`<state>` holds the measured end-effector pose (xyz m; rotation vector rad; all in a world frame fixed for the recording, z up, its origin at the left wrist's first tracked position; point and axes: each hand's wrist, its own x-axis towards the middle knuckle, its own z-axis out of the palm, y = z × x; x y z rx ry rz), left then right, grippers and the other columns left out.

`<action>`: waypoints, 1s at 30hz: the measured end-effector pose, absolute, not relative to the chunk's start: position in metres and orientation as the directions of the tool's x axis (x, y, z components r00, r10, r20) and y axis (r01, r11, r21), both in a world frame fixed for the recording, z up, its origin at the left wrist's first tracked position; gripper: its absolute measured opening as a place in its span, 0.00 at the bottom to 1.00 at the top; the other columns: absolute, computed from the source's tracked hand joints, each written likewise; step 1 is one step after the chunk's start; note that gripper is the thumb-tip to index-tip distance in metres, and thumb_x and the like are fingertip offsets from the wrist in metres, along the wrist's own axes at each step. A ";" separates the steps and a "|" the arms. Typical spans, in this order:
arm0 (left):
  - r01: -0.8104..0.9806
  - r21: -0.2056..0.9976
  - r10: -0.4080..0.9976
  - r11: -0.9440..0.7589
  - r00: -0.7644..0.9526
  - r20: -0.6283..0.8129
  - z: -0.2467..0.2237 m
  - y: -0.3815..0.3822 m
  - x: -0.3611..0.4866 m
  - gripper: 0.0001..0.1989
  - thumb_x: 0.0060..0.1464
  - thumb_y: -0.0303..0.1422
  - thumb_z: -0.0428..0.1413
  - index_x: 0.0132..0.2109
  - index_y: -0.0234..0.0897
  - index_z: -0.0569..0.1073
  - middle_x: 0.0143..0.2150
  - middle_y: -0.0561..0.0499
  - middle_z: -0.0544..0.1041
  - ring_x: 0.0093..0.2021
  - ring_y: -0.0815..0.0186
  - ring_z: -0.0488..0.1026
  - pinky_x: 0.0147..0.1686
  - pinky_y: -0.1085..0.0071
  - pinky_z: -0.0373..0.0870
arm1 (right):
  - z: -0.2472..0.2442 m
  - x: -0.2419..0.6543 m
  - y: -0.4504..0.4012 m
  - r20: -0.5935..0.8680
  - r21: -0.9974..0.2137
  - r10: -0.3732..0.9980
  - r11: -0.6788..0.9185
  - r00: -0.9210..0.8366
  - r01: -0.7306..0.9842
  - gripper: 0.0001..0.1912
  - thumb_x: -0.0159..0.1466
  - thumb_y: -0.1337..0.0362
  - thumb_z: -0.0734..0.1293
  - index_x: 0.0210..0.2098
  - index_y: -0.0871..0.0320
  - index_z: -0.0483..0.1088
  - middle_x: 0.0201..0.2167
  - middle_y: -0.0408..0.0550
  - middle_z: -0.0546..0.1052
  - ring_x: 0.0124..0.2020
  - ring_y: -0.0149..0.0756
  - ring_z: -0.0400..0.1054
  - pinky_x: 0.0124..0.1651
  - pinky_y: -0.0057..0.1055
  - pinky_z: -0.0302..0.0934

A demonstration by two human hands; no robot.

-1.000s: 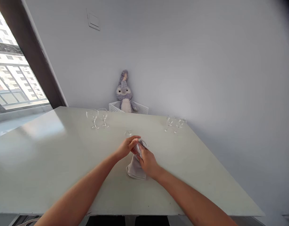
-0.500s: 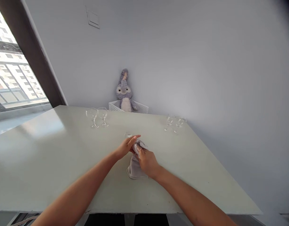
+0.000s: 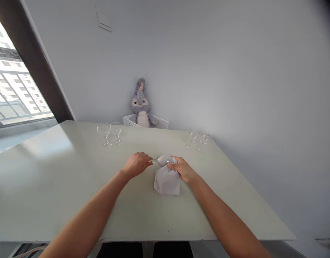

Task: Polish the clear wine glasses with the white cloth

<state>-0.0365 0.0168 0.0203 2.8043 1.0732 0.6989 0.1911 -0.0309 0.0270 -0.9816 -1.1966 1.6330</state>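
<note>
Since the earlier frames my two hands have drawn apart, and the held glass (image 3: 161, 160) has swung round so that its foot points to nine o'clock and its bowl to three. My left hand (image 3: 138, 165) is closed, fingers pinched at the foot end of the stem; the exact contact is partly hidden by the fingers. My right hand (image 3: 185, 169) is closed on the cloth (image 3: 167, 181), thumb pressed near the rim, remaining fingers out of sight behind; the cloth is bunched at the mouth of the bowl and hangs towards six o'clock. Whether it is inside the bowl or only around it, I cannot tell. The glass lies on its side between my hands, over the middle of the tabletop (image 3: 60, 193). Done, in my judgement: glass and cloth are brought together. Left: the glass is not yet set upright. Taking that glass as the dial's centre, the outer left glass (image 3: 104, 134) and inner left glass (image 3: 117, 133) stand at ten o'clock, the inner right glass (image 3: 192, 137) and outer right glass (image 3: 204, 139) at two. All four are out of my hands; whether any is finished, their surfaces do not show.
</note>
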 end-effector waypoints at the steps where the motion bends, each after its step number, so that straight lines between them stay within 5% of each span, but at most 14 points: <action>1: 0.629 0.213 0.656 -0.747 0.647 0.388 0.019 0.017 -0.037 0.14 0.57 0.38 0.44 0.39 0.40 0.73 0.30 0.49 0.75 0.33 0.64 0.68 0.33 0.69 0.60 | 0.028 0.194 -0.030 -0.101 -0.976 0.944 -0.155 -0.315 -0.152 0.16 0.47 0.62 0.71 0.34 0.62 0.69 0.23 0.43 0.71 0.23 0.29 0.64 0.26 0.26 0.57; 5: 0.707 0.233 0.733 -0.668 0.572 0.368 0.017 0.021 -0.043 0.14 0.57 0.38 0.45 0.37 0.42 0.74 0.28 0.50 0.74 0.33 0.64 0.68 0.30 0.71 0.58 | 0.032 0.208 -0.022 -0.043 -0.993 0.996 -0.034 -0.082 0.110 0.16 0.51 0.60 0.67 0.37 0.62 0.69 0.26 0.46 0.72 0.26 0.35 0.65 0.30 0.31 0.60; 9: 0.780 0.288 0.819 -0.556 0.453 0.353 0.017 0.023 -0.049 0.12 0.56 0.38 0.45 0.36 0.42 0.73 0.27 0.51 0.73 0.32 0.65 0.67 0.28 0.72 0.55 | 0.031 0.206 -0.025 0.467 -0.797 0.844 0.272 0.264 0.539 0.20 0.59 0.59 0.58 0.50 0.58 0.63 0.45 0.54 0.70 0.46 0.44 0.63 0.48 0.43 0.56; 12: 0.786 0.263 0.811 -0.559 0.452 0.371 0.016 0.021 -0.043 0.12 0.55 0.37 0.46 0.34 0.40 0.73 0.27 0.51 0.73 0.31 0.64 0.66 0.27 0.71 0.55 | 0.028 0.187 -0.037 0.653 -0.496 0.745 0.555 -0.135 0.667 0.27 0.61 0.58 0.57 0.59 0.59 0.52 0.56 0.57 0.60 0.57 0.46 0.51 0.56 0.44 0.48; 15: 0.757 0.198 0.757 -0.622 0.518 0.399 0.016 0.015 -0.035 0.13 0.56 0.34 0.45 0.28 0.37 0.71 0.24 0.49 0.71 0.29 0.65 0.65 0.26 0.71 0.55 | 0.025 0.168 -0.046 0.493 -0.265 0.664 0.730 -0.562 0.630 0.25 0.62 0.62 0.57 0.58 0.56 0.53 0.49 0.54 0.68 0.54 0.44 0.57 0.58 0.48 0.45; 18: 0.696 0.149 0.676 -0.703 0.588 0.443 0.019 0.011 -0.030 0.15 0.57 0.33 0.43 0.25 0.36 0.69 0.23 0.48 0.69 0.28 0.65 0.63 0.26 0.71 0.56 | 0.023 0.162 -0.046 0.438 -0.147 0.644 0.740 -0.627 0.656 0.21 0.63 0.69 0.54 0.55 0.52 0.59 0.40 0.50 0.74 0.47 0.40 0.63 0.58 0.49 0.44; 20: 0.620 0.104 0.587 -0.778 0.656 0.474 0.022 0.008 -0.028 0.16 0.58 0.32 0.42 0.25 0.35 0.68 0.23 0.48 0.68 0.29 0.65 0.63 0.27 0.70 0.58 | 0.026 0.165 -0.044 0.473 -0.127 0.649 0.719 -0.596 0.683 0.20 0.62 0.71 0.55 0.52 0.50 0.63 0.44 0.50 0.73 0.50 0.40 0.60 0.56 0.47 0.46; 23: 0.526 0.019 0.463 -0.850 0.730 0.503 0.025 0.004 -0.026 0.17 0.59 0.32 0.41 0.27 0.35 0.68 0.25 0.48 0.67 0.30 0.65 0.63 0.29 0.69 0.59 | 0.035 0.175 -0.042 0.517 -0.242 0.687 0.690 -0.511 0.682 0.15 0.61 0.65 0.60 0.47 0.49 0.67 0.49 0.48 0.70 0.54 0.42 0.56 0.52 0.44 0.52; 25: 0.502 0.011 0.433 -0.865 0.735 0.521 0.024 0.002 -0.023 0.15 0.59 0.32 0.41 0.31 0.35 0.70 0.26 0.48 0.68 0.31 0.65 0.63 0.30 0.69 0.59 | 0.041 0.182 -0.041 0.517 -0.442 0.747 0.651 -0.417 0.617 0.14 0.59 0.61 0.63 0.45 0.51 0.69 0.46 0.47 0.71 0.51 0.41 0.59 0.51 0.41 0.54; 30: 0.508 0.170 0.507 -0.845 0.657 0.557 0.013 -0.003 -0.013 0.13 0.58 0.35 0.43 0.38 0.36 0.71 0.26 0.48 0.69 0.31 0.65 0.65 0.31 0.70 0.61 | 0.044 0.193 -0.036 0.278 -0.935 0.950 0.302 -0.145 0.185 0.15 0.58 0.54 0.63 0.38 0.57 0.71 0.36 0.48 0.73 0.35 0.36 0.66 0.39 0.34 0.60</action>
